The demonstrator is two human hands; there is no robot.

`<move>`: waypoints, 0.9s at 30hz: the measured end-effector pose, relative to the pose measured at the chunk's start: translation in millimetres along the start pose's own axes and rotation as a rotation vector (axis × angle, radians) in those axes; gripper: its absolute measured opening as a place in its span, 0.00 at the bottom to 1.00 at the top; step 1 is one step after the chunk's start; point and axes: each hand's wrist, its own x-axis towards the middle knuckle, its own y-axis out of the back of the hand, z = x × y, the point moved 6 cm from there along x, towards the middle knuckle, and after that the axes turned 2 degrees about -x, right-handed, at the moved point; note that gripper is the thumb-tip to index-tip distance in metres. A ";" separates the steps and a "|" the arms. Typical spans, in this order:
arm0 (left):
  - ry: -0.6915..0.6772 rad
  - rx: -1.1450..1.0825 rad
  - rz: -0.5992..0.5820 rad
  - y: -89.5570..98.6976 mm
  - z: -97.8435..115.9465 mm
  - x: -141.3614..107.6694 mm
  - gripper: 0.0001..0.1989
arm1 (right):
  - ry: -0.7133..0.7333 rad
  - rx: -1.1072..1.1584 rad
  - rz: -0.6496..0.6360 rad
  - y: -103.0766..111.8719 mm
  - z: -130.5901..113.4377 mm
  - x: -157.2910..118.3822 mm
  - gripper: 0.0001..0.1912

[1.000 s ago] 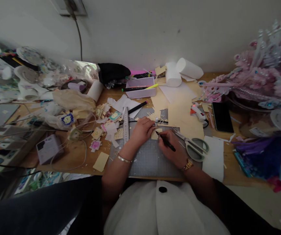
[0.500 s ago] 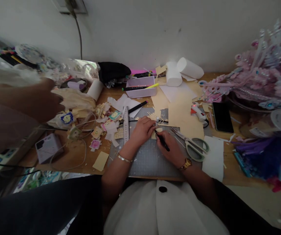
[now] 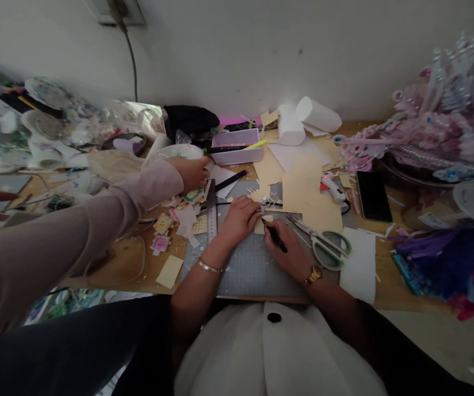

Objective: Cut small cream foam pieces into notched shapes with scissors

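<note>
My right hand [image 3: 284, 242] is closed round a black pen [image 3: 277, 240], its tip down at a small cream card piece [image 3: 265, 224] on the grey cutting mat [image 3: 247, 269]. My left hand [image 3: 240, 218] is closed, its fingertips at the card's upper left edge; what they pinch is hidden. A small white-tipped thing [image 3: 263, 202] stands just beyond those fingertips. Left of my left hand lies a ruler [image 3: 212, 212]. Green-handled scissors [image 3: 327, 246] lie right of my right hand. Thin cream strips [image 3: 276, 193] are scattered beyond the hands.
A co-worker's arm [image 3: 137, 190] reaches across from the left, its hand at a white round container [image 3: 179, 153]. Farther back are a lilac box [image 3: 239, 148] with markers and white rolls [image 3: 290, 125]. A glue gun [image 3: 333, 188] and phone [image 3: 372, 196] lie right.
The co-worker's arm has swung in from the left towards the middle, and the white container now stands by the lilac box. The lilac boxy item at left is covered. My hands barely move.
</note>
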 end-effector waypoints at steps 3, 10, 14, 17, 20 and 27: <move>-0.004 0.001 0.001 -0.7 -0.4 -0.5 0.11 | -0.004 0.022 0.003 1.5 -0.3 0.3 0.03; -0.013 -0.015 -0.004 0.8 1.0 -0.8 0.13 | -0.070 0.116 0.043 3.8 4.9 3.6 0.03; -0.032 -0.011 0.017 1.0 0.8 -0.8 0.13 | -0.113 0.144 0.069 4.0 10.6 6.8 0.02; -0.035 -0.003 0.015 1.0 0.9 -0.9 0.13 | -0.132 0.153 0.077 4.2 13.0 8.7 0.03; -0.025 0.005 0.009 1.6 1.0 -0.9 0.12 | -0.143 0.180 0.084 3.8 14.6 9.7 0.03; -0.027 0.007 0.011 1.8 0.4 -1.1 0.12 | -0.181 0.196 0.107 4.3 17.0 9.1 0.03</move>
